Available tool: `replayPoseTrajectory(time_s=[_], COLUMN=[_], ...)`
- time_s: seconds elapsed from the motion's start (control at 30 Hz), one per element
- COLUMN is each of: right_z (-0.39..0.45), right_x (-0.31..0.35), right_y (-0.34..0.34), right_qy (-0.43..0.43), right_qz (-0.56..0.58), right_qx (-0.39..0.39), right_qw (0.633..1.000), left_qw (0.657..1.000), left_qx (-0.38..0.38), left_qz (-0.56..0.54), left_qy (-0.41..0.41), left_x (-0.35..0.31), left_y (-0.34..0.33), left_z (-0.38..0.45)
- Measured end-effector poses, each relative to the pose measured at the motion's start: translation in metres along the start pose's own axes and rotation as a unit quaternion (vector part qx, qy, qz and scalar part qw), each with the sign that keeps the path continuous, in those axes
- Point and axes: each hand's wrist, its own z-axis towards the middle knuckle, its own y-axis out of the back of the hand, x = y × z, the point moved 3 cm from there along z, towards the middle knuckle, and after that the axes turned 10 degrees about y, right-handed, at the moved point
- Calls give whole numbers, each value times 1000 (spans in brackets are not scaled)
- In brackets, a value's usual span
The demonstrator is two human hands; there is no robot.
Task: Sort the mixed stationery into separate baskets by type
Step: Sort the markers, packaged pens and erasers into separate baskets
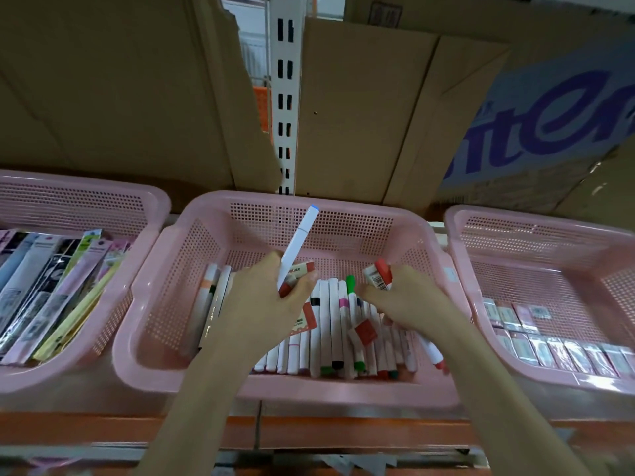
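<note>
Orange metal edges the shelf (343, 431) nearest the camera, and three pink plastic baskets with perforated walls stand on it side by side. Over the middle basket (165, 304) both forearms reach in. The left hand (264, 304) curls round a white marker with a blue cap (299, 242), which tilts up and away, together with a small red-and-white packet (302, 269). The right hand (409, 297) pinches another red-and-white packet with a barcode label (379, 274). Beneath the hands lie many white markers (330, 324) packed in rows, their caps green, black, red and pink, with a few more red packets among them. The left basket (86, 201) holds long flat packs standing on edge; their print is too blurred to read. The right basket (536, 228) holds small wrapped boxes (556, 352) in rows. Behind stand brown cardboard boxes (120, 97), one printed with large purple letters, only partly in view, and a white slotted upright (284, 94).
</note>
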Motion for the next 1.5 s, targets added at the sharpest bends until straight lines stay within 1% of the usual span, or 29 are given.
replayPoseTrajectory(time_s=[0.17,0.27,0.33,0.43,0.47,0.53,0.7,0.77,0.83,0.9,0.97,1.07,1.13,1.2,1.23,1.3,1.4,1.5], right_z=[-6,-5,-6,-9,-11,-13,-17,-18,-18,-17,-14,-10,-9,-8,-9,-9,-11,-11], right_x=[1,-1,-1,-3,-3,-1,15,18,18,17,16,22,29,35,37,40,42,43], right_y=[-10,-20,-20,-12,-9,-2,8,7,6,7,8,13,17,19,20,21,20,19], right_qy=[-35,-45,-48,-61,-64,-52,19,34,31,18,3,1,13,21,26,39,57,71], right_qz=[-81,-105,-97,-10,20,40,9,43,102,166,235,325,373,411,421,424,456,496], right_qx=[94,97,100,109,102,77,5,-28,-66,-106,-164,-286,-338,-361,-366,-368,-370,-368], right_qw=[992,989,989,992,992,995,1000,998,992,980,958,901,864,837,830,827,808,783], left_qw=[1000,1000,999,999,999,999,997,997,995,989,982,970,961,949,945,941,936,945], left_qx=[14,17,25,27,28,32,51,59,84,116,139,180,214,255,276,300,307,294], left_qz=[-11,-2,2,10,11,1,-35,-40,-58,-93,-120,-149,-165,-170,-159,-135,-151,-133], left_qy=[15,15,21,26,27,30,40,18,7,19,39,60,66,72,73,74,78,57], left_x=[2,2,3,2,1,-1,-10,-15,-18,-19,-19,-24,-30,-33,-34,-35,-34,-31], left_y=[-2,-2,-1,0,0,1,0,-1,-4,-7,-11,-20,-25,-30,-32,-35,-36,-35], left_z=[0,0,0,0,0,-1,0,-1,-3,-5,-8,-14,-19,-21,-22,-21,-19,-14])
